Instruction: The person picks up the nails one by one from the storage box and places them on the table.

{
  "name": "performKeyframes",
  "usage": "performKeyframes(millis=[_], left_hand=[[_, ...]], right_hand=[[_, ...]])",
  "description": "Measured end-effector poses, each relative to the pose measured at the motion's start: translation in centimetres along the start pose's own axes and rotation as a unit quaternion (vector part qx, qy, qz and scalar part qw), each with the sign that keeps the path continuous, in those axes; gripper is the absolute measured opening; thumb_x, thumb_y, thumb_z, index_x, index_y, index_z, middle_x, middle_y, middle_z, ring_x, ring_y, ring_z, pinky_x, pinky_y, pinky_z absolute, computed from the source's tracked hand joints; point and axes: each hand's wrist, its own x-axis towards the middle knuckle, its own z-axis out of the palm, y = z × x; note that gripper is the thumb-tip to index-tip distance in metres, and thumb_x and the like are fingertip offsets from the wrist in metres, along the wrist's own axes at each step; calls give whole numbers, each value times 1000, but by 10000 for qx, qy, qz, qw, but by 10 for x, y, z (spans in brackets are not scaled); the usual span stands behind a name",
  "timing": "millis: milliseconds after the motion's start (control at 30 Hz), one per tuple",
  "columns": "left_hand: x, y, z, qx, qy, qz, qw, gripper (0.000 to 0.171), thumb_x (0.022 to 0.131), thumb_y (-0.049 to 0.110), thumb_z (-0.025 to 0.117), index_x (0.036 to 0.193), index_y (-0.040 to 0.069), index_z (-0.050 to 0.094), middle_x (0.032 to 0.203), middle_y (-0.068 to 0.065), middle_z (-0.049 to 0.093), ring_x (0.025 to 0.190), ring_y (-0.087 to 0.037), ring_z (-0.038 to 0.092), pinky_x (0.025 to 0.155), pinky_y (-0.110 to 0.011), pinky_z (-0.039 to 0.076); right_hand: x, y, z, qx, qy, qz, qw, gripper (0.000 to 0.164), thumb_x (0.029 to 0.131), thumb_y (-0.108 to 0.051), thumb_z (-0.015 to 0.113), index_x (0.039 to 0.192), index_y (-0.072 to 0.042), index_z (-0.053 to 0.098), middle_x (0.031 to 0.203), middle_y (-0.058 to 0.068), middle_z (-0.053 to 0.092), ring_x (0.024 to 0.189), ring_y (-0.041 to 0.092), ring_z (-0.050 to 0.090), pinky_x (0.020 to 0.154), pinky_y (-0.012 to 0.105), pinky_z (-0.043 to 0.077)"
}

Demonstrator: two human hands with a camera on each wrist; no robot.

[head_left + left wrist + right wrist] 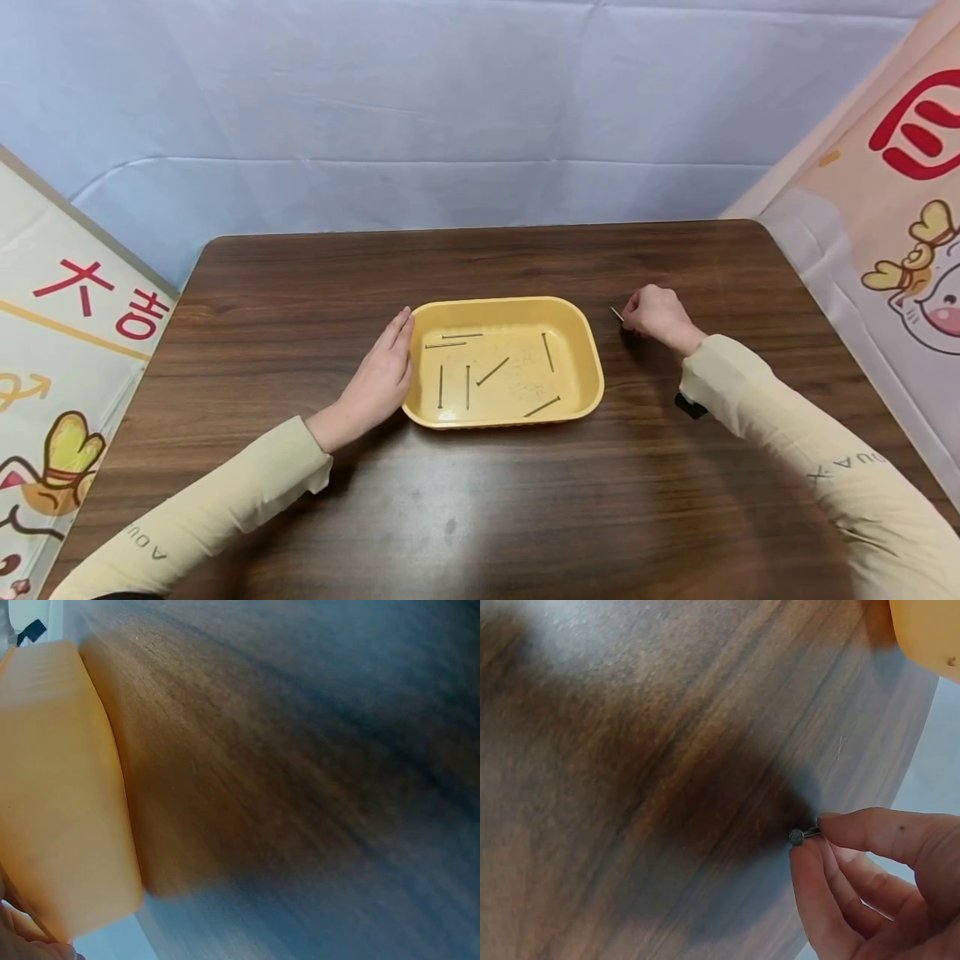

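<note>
A yellow plastic tray [588, 367] sits at mid-table with several thin metal nails [492, 371] lying scattered on its bottom. My left hand [378, 375] rests along the tray's left rim, its fingers straight and held together. The tray's outer side [67, 795] fills the left of the left wrist view, with fingertips [34, 945] in the lower corner. To the right of the tray, my right hand [654, 315] pinches a nail between thumb and fingers, low over the table. The nail's round head [796, 837] pokes out from the fingertips in the right wrist view.
The tray stands on a dark wood-grain table [337, 517] with rounded far corners. A pale blue cloth [480, 117] hangs behind it. Printed panels with cartoon figures flank the left [60, 400] and right [900, 225] sides.
</note>
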Motion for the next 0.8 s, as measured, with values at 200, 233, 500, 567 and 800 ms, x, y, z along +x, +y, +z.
performKeyframes(millis=[200, 233, 500, 567, 800], left_hand=[[0, 0, 0, 20, 48, 29, 10000, 46, 92, 0, 38, 134, -16, 29, 142, -26, 27, 132, -31, 28, 108, -40, 26], [0, 0, 0, 16, 46, 24, 10000, 46, 92, 0, 38, 134, -16, 29, 142, -26, 27, 132, -31, 28, 108, -40, 26], [0, 1, 0, -7, -14, -32, 10000, 46, 93, 2, 36, 135, -15, 29, 143, -24, 26, 132, -31, 27, 108, -39, 25], [0, 1, 0, 0, 0, -34, 10000, 46, 92, 1, 37, 135, -15, 29, 143, -24, 26, 132, -31, 27, 108, -39, 26], [0, 1, 1, -16, 33, -11, 10000, 47, 92, 0, 38, 135, -15, 29, 143, -25, 27, 132, -31, 28, 108, -40, 25]], right_hand=[[1, 0, 0, -76, 4, 94, 9999, 13, 78, -3, 53, 67, -3, 61, 52, 1, 52, 53, 17, 49, 52, 26, 38], [1, 1, 0, -75, -14, 105, 9999, 13, 78, -4, 54, 68, -3, 62, 53, 1, 53, 54, 17, 49, 52, 26, 38], [1, 2, -5, -197, -9, 80, 9998, 16, 74, -4, 51, 62, -3, 61, 50, 0, 51, 51, 16, 46, 49, 25, 35], [1, 1, -8, -203, 22, 51, 9998, 18, 73, -4, 50, 57, -6, 57, 48, -1, 47, 49, 15, 41, 49, 25, 33], [1, -6, -18, -40, -16, 48, 10000, 25, 74, -5, 50, 52, -13, 43, 45, -3, 35, 44, 12, 30, 49, 26, 29]])
